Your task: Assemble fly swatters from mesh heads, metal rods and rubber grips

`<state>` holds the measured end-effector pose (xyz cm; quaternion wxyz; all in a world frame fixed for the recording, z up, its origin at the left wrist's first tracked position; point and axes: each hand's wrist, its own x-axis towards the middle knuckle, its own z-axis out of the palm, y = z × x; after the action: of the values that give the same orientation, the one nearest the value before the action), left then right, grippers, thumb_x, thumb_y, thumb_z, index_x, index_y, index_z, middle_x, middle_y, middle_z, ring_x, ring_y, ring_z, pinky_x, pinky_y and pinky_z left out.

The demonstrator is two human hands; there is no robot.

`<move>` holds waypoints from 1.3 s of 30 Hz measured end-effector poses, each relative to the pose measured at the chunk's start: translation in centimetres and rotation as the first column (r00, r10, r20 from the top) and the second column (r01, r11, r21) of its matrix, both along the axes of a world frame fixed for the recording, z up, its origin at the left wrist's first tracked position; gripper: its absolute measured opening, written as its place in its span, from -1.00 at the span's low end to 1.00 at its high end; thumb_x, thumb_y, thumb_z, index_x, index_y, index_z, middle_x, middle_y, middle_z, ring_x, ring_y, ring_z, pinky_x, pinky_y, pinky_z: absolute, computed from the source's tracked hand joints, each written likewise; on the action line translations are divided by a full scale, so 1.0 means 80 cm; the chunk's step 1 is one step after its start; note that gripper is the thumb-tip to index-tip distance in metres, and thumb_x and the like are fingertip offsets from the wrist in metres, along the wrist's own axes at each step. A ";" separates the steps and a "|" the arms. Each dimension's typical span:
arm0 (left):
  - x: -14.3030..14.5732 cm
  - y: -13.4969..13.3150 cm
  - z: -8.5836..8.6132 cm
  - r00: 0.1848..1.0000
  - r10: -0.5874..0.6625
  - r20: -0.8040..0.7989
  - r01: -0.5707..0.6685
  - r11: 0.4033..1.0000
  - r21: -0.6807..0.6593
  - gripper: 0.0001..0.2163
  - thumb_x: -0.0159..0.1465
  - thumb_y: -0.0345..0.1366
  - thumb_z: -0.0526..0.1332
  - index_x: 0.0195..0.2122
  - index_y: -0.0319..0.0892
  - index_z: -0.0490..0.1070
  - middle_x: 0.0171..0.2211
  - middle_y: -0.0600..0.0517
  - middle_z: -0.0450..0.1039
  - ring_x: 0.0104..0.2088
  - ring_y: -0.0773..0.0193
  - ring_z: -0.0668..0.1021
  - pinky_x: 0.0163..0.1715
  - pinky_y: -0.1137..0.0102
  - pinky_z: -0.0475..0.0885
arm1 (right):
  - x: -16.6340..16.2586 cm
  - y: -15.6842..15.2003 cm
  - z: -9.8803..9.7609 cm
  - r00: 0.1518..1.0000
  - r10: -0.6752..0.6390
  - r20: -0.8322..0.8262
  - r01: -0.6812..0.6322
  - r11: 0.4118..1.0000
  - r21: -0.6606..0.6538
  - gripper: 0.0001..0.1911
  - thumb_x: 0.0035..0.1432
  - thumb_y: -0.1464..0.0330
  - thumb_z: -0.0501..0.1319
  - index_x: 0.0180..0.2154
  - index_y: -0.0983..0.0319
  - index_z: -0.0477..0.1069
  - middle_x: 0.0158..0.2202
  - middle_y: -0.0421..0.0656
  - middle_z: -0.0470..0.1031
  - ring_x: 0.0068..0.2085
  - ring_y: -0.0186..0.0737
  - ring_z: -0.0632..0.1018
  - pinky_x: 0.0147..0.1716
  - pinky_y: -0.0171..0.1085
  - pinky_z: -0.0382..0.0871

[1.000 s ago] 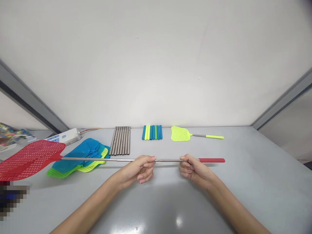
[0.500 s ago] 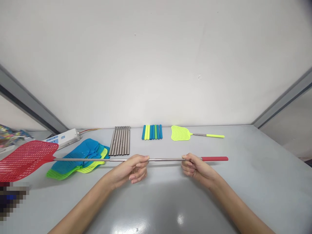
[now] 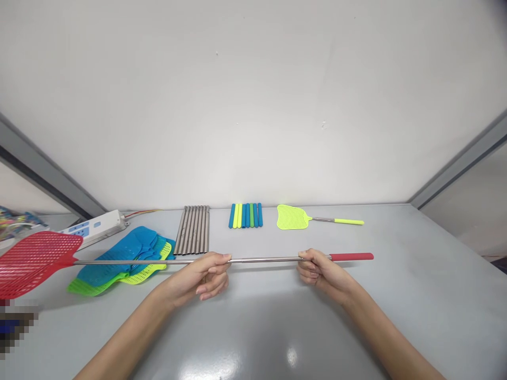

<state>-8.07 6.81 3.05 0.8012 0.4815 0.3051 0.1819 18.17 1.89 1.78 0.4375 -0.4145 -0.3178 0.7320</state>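
Glossy grey tabletop [image 3: 257, 327]; above, red perforated plastic swatter head [image 3: 39, 264] on slim silver metal shaft [image 3: 257, 259]. Your left hand [image 3: 208, 274] and right hand [image 3: 320, 273] pinch the shaft, fingers narrowed

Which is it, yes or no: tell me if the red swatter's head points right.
No, the red swatter has its head at left and its handle at right.

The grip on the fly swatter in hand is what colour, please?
The grip is red; it shows best in the head view.
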 end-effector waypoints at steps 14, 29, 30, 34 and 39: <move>-0.015 0.001 -0.003 1.000 0.022 -0.008 -0.022 1.000 0.010 -0.65 0.23 -0.28 -0.11 -0.71 -0.17 -0.03 -0.91 0.24 -0.04 -0.83 0.48 0.07 -0.59 0.43 0.11 | 0.003 0.002 -0.005 0.999 0.017 0.034 -0.017 1.000 0.005 -0.62 0.00 0.35 0.05 -0.71 0.23 -0.09 -0.70 -0.34 -0.17 -0.62 -0.43 -0.07 -0.61 -0.31 -0.19; -0.007 -0.007 0.004 0.994 0.081 -0.079 -0.072 0.991 0.111 -0.64 0.20 -0.23 -0.10 -0.73 -0.15 -0.08 -0.90 0.18 0.02 -0.81 0.44 0.14 -0.63 0.44 0.12 | 0.006 0.000 0.003 0.996 0.048 0.069 -0.045 0.998 -0.044 -0.60 0.00 0.27 0.06 -0.70 0.23 -0.10 -0.69 -0.33 -0.18 -0.62 -0.42 -0.05 -0.60 -0.31 -0.15; -0.006 -0.008 0.003 0.992 0.094 -0.082 -0.082 0.988 0.132 -0.64 0.20 -0.24 -0.11 -0.74 -0.15 -0.07 -0.89 0.17 0.04 -0.80 0.43 0.15 -0.63 0.44 0.11 | 0.006 -0.001 0.002 0.997 0.052 0.057 -0.049 0.997 -0.056 -0.60 0.00 0.26 0.06 -0.70 0.23 -0.10 -0.69 -0.33 -0.18 -0.62 -0.42 -0.05 -0.60 -0.31 -0.15; 0.001 -0.012 0.003 0.985 0.129 -0.113 -0.112 0.983 0.143 -0.66 0.19 -0.26 -0.17 -0.72 -0.16 0.03 -0.85 0.13 0.09 -0.73 0.38 0.20 -0.60 0.43 0.14 | 0.001 -0.002 -0.003 0.997 0.076 0.023 -0.074 0.996 -0.052 -0.59 0.02 0.24 0.05 -0.71 0.23 -0.09 -0.70 -0.33 -0.18 -0.62 -0.41 -0.05 -0.60 -0.30 -0.15; 0.009 -0.017 0.006 0.977 0.148 -0.151 -0.120 0.977 0.178 -0.67 0.20 -0.21 -0.17 -0.65 -0.18 0.14 -0.77 0.12 0.16 -0.68 0.36 0.24 -0.54 0.42 0.19 | -0.004 -0.002 -0.006 0.995 0.095 0.005 -0.095 0.995 -0.026 -0.57 0.05 0.22 0.03 -0.71 0.23 -0.10 -0.71 -0.33 -0.18 -0.62 -0.40 -0.04 -0.59 -0.30 -0.14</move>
<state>-7.33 5.48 3.53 0.7159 0.5390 0.3852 0.2205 17.88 1.77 1.31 0.3957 -0.4067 -0.3291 0.7548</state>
